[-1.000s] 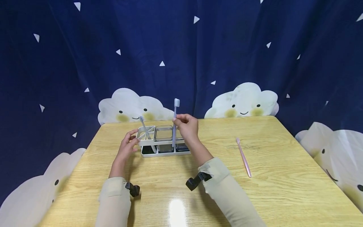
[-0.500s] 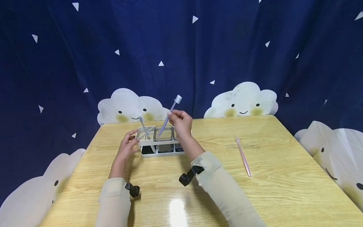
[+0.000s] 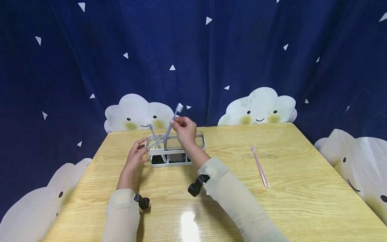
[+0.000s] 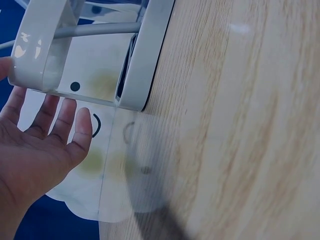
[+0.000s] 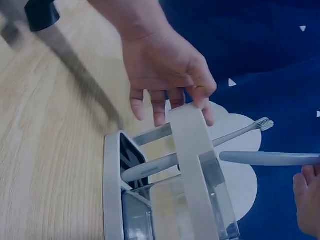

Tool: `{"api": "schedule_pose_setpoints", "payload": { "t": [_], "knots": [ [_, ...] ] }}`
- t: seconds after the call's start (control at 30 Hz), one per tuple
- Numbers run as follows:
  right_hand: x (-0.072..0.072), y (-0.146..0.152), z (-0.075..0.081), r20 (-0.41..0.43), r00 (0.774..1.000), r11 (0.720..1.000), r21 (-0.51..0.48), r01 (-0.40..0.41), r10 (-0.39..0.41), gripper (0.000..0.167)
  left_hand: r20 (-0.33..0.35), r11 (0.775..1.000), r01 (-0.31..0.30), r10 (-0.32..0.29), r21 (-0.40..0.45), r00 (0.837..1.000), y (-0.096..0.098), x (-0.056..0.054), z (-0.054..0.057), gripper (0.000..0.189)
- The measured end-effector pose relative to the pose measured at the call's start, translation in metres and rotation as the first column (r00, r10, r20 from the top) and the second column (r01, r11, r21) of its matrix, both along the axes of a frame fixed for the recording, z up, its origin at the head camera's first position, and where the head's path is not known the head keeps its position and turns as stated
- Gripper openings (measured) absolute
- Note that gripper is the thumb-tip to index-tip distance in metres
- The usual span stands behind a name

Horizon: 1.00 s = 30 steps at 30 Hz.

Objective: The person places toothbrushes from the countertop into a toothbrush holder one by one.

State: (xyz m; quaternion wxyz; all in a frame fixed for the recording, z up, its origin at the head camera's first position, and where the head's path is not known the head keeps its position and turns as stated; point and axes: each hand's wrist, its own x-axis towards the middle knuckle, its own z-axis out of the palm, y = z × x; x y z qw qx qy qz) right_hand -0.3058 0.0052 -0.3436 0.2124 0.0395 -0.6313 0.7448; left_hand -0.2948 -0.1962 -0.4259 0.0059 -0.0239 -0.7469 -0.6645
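My left hand [image 3: 136,154] grips the left end of a white toothbrush holder [image 3: 157,152], thumb at the front of its upper rim and the other fingers along the side. A grey toothbrush [image 3: 155,137] leans inside the left compartment, bristles up. Between thumb and fingertips, my right hand [image 3: 185,131] pinches a purple toothbrush [image 3: 170,126], tilted with its head up and its lower end over the divider by the left compartment. The right wrist view shows that handle's end [image 5: 235,157] close above the upper frame. A pink toothbrush [image 3: 260,167] lies on the table to the right.
Clear cups [image 3: 176,157] sit in the holder's middle and right compartments. The holder stands on a wooden table [image 3: 302,188] near its far edge. A dark blue curtain [image 3: 242,40] with clouds and triangles hangs behind and at both sides.
My right hand has moved left with the purple toothbrush, from over the right part of the holder towards the left compartment; the toothbrush has tilted from upright. My left hand stays in place.
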Motion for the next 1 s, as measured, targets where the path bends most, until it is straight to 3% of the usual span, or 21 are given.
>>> {"api": "schedule_pose_setpoints", "payload": {
  "t": [0.13,0.33,0.47,0.57,0.7,0.83,1.0],
  "knots": [
    [-0.003,-0.006,-0.005,0.001,1.000,0.997,0.072,0.010,-0.010,0.012,0.019,1.000,-0.003,0.003,0.005,1.000,-0.001,0.001,0.002,0.052],
    [-0.007,-0.015,-0.011,-0.016,1.000,0.979,0.200,0.026,-0.023,0.012,0.040,1.000,0.009,-0.009,0.022,0.999,0.002,0.009,0.015,0.053],
    [-0.008,-0.021,-0.017,0.008,1.000,0.967,0.256,0.010,-0.012,0.011,0.017,1.000,0.004,-0.004,0.007,1.000,0.001,0.005,0.007,0.053],
    [-0.008,-0.024,-0.019,0.025,1.000,0.956,0.293,0.010,-0.018,0.010,0.010,1.000,0.012,-0.012,0.012,1.000,0.002,0.006,0.008,0.054],
    [-0.009,-0.028,-0.022,0.055,0.998,0.923,0.385,0.009,-0.032,0.009,0.023,0.999,0.016,-0.017,0.035,1.000,0.002,0.004,0.008,0.054],
    [-0.007,-0.030,-0.025,0.077,0.996,0.881,0.473,0.006,-0.048,0.008,0.000,1.000,0.005,-0.005,0.015,1.000,-0.001,-0.004,-0.003,0.053],
    [-0.006,-0.033,-0.029,0.082,0.995,0.867,0.498,0.004,-0.052,0.006,-0.018,1.000,0.000,0.000,0.005,1.000,-0.002,-0.005,-0.005,0.054]
  ]
}}
